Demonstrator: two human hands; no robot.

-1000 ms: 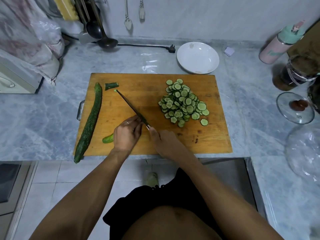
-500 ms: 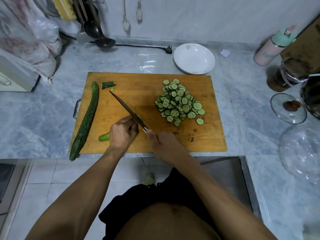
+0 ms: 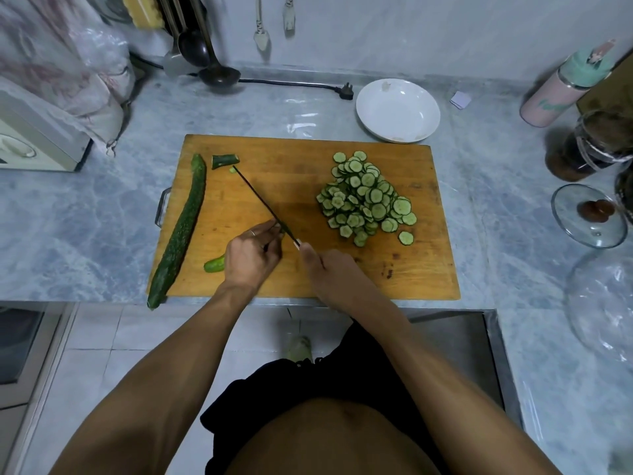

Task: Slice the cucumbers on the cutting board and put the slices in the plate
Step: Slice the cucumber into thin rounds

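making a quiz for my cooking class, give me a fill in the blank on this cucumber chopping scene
1. The pile of cucumber slices lies on the ____.
2. The white plate holds ____ slices.
3. The right hand grips the ____.
4. The whole cucumber lies along the board's ____ edge, while the left hand holds the cucumber being cut.

Missing words: cutting board; no; knife; left
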